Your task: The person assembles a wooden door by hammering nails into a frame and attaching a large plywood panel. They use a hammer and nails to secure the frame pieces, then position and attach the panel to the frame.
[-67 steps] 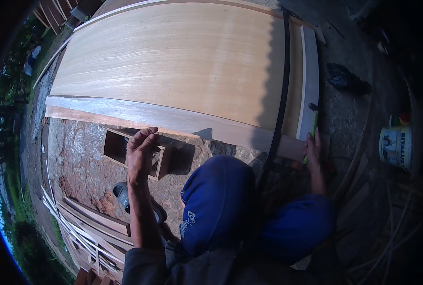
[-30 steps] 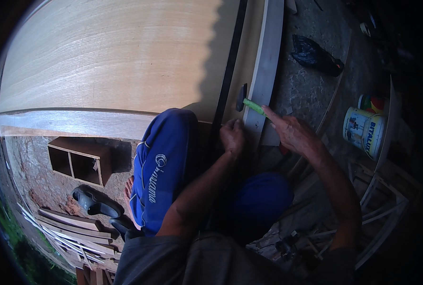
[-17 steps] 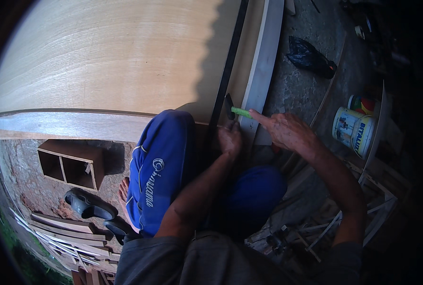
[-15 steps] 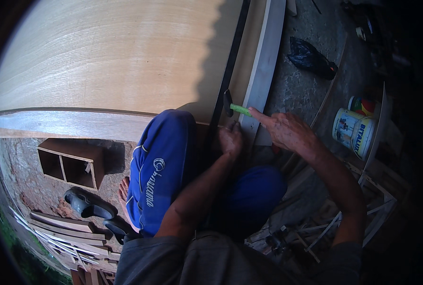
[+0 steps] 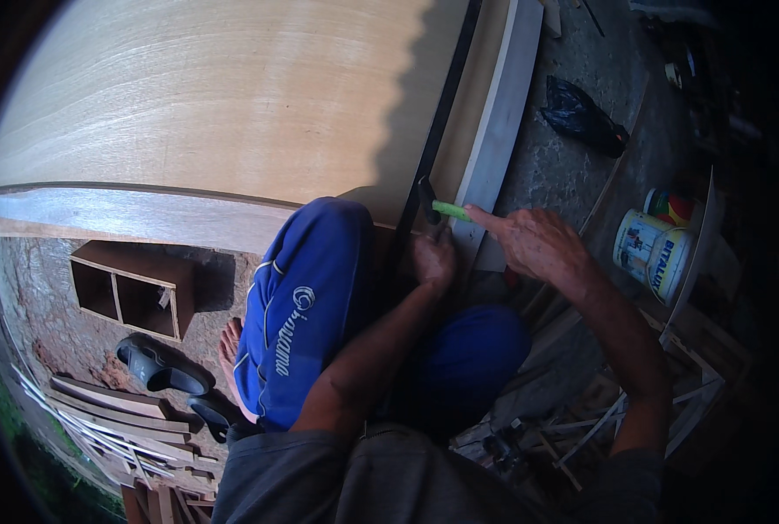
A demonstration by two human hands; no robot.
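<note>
Pale wood veneer covers the large door panel [image 5: 232, 96] that fills the upper part of the view, with a dark strip [image 5: 437, 131] running down its right side and a lighter wooden frame rail [image 5: 503, 113] beside that. A small hammer [image 5: 437, 208] with a bright green handle is held in the right hand [image 5: 538, 244]; the fingers are closed around the handle, the index finger stretched along it, and the dark head is seen just beside the strip at the panel's lower right corner. The left hand [image 5: 433, 258] is placed directly below the hammer head, its fingers bunched narrowly at the panel edge; whether anything is pinched between them cannot be told. Blue trousers [image 5: 306, 306] cover the raised left knee, which is set against the panel's lower edge. A bare foot [image 5: 229, 345] is seen on the stone floor near black sandals [image 5: 162, 371]. An open wooden box [image 5: 131, 288] with two compartments lies to the left. Paint tins [image 5: 656, 244] stand at the right, well apart from a black bag [image 5: 581, 118].
</note>
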